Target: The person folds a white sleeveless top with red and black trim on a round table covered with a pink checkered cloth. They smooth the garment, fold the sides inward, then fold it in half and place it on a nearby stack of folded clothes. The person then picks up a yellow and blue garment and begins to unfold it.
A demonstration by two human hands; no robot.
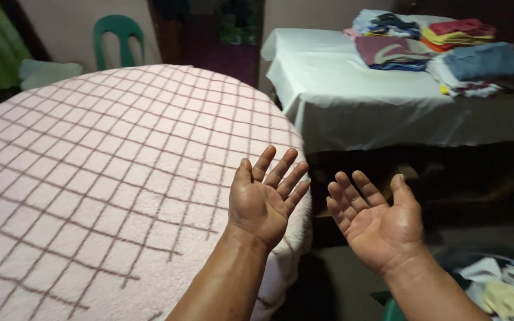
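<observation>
I see my left hand [263, 202] raised palm up with the fingers spread and slightly curled, grasping nothing, and it hangs over the right edge of a round surface covered in a fluffy pale pink blanket with a dark red grid pattern [102, 166]. My right hand [379, 223] is beside it, also palm up, fingers loose and apart, released and empty, held over the dark gap between the blanket-covered surface and the next table. The two hands are near each other but not touching, and neither touches the blanket as far as I can tell. The blanket lies flat and smooth, filling the left half of my view. Beyond the hands, to the upper right, stands a table draped in a white cloth [340, 95], and on its far right end sit stacks of folded clothes in red, yellow, blue and maroon [441, 47]. A green plastic chair [117, 35] stands behind the blanket-covered surface against the wall. At the lower right corner, just beside my right forearm, lies a loose heap of crumpled garments in white and pale yellow [501, 285].
</observation>
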